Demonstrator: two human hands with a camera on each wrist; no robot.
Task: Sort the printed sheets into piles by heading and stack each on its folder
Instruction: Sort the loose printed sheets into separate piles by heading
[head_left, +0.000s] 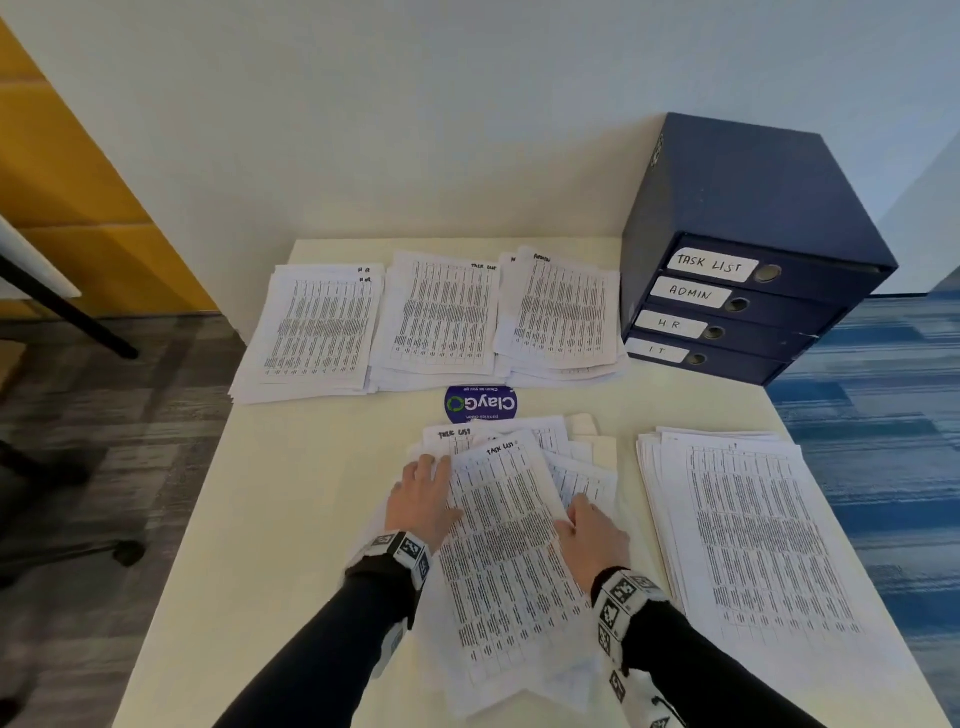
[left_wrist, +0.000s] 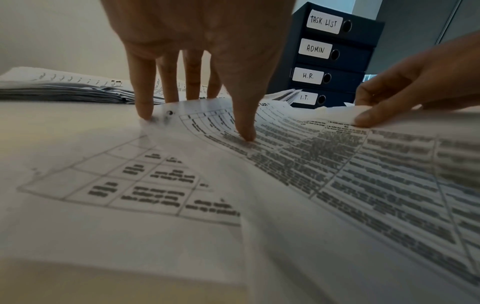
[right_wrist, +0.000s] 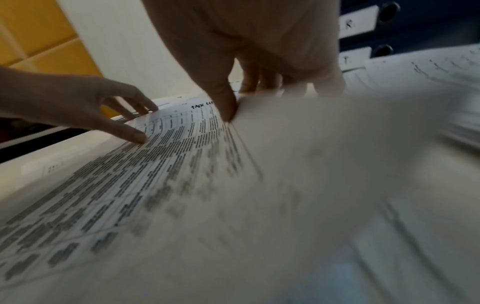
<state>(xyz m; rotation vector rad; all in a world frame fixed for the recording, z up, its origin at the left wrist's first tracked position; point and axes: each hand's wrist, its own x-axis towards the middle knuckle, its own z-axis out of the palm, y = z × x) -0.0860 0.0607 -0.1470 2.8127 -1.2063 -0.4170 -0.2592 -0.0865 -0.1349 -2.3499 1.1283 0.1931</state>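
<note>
Four dark blue folders (head_left: 737, 306) lie stacked at the far right corner of the cream table (head_left: 311, 467), their spine labels reading TASK LIST, ADMIN, H R and I T from top to bottom. Three sorted piles run along the far edge beside them: an HR pile (head_left: 317, 332) on the left, a TASK LIST pile (head_left: 441, 317) in the middle, and a third pile (head_left: 563, 312) just beside the folders, whose heading is too small to read. A round blue sticker (head_left: 480, 404) sits on the table between these piles and the loose heap of unsorted sheets (head_left: 576, 467) near the person. Another broad pile (head_left: 753, 525) lies at the near right, well apart from the folders.

On top of the loose heap lies a sheet headed TASK LIST (head_left: 498, 545), tilted with its top leaning left. The left hand (head_left: 423, 499) rests along its left edge with fingers straight and spread; in the left wrist view the thumb tip (left_wrist: 246, 131) presses down on the printed table while the other fingertips touch the paper further up. The right hand (head_left: 592, 540) grips the sheet's right edge, the thumb (right_wrist: 226, 102) on top and the curled fingers underneath, pinching the paper so that edge lifts off the heap.
</note>
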